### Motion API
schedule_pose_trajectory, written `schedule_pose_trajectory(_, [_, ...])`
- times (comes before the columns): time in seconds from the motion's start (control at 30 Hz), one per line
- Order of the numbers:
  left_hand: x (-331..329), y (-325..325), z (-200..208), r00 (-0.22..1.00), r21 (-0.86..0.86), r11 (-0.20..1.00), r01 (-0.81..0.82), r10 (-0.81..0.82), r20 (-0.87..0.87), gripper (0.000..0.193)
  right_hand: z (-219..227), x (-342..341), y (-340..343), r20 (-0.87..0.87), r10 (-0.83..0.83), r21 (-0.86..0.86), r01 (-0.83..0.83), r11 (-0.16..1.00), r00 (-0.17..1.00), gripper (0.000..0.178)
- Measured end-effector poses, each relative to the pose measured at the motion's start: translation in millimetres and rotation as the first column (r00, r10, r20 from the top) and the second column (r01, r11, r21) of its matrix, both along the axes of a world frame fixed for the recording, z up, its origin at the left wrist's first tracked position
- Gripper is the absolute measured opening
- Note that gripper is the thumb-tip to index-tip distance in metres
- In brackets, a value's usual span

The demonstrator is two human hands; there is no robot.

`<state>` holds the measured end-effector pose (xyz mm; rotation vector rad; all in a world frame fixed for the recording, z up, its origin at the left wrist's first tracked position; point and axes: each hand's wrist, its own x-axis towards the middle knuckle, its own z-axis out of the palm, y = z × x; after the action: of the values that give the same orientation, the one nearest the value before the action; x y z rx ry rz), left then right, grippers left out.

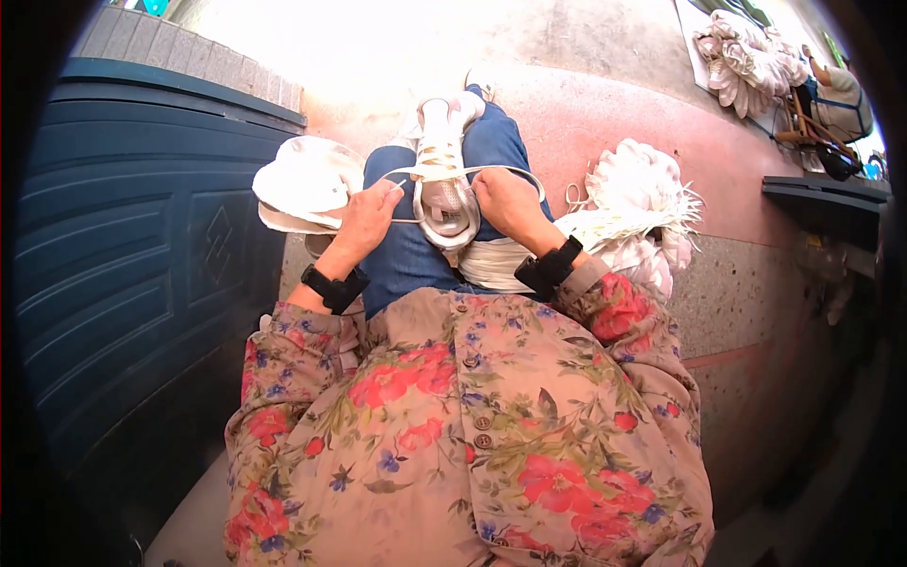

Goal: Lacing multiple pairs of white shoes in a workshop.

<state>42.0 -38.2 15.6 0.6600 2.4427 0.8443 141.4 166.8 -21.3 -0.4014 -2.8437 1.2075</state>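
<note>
A white and pale pink sneaker [447, 203] lies across my lap, its toe toward me. A cream shoelace [436, 173] runs across its upper and spreads to both sides. To the left of the sneaker, my left hand [370, 215] is closed, pinching the lace near its tip between thumb and fingers. On the other side my right hand [510, 201] has its fingers bent closed around the lace, close against the sneaker. A loop of lace curves out above that hand. Below it, a bundle of white laces [496, 265] rests on my lap, partly hidden by my wrist.
White shoe pieces [307, 180] are stacked at my left, near a dark blue panelled door [142, 208]. A heap of pale shoe uppers [638, 184] with loose laces sits at my right. Farther off, another heap [751, 61] lies near a person [841, 99].
</note>
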Motion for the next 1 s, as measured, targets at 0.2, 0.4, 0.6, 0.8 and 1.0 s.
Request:
schedule_pose_trajectory(0.2, [5,-3,-6,0.998,0.088,0.994,-0.057,0.057,0.003,0.024,13,-7,3,0.034,0.130,0.091,-0.132,0.987,0.991,0.019])
schedule_pose_trajectory(0.4, [9,-5,-5,0.995,0.087,0.991,-0.098,0.100,-0.022,0.022,3,-15,-5,0.099,0.163,0.115,-0.174,0.978,0.982,0.016])
schedule_pose_trajectory(0.6, [13,-1,-9,0.971,0.117,0.967,-0.228,0.218,0.094,0.018,2,-14,-7,-0.082,0.315,0.385,-0.261,0.885,0.946,0.010])
schedule_pose_trajectory(0.8, [11,5,-20,0.961,0.052,0.998,-0.022,0.035,-0.275,0.014,3,-3,-13,-0.252,0.139,0.334,-0.049,0.941,0.958,0.013])
schedule_pose_trajectory(1.0, [8,11,1,0.799,-0.145,0.969,0.200,-0.247,-0.549,0.008,2,-4,-15,-0.229,0.131,0.358,-0.041,0.933,0.965,0.014])
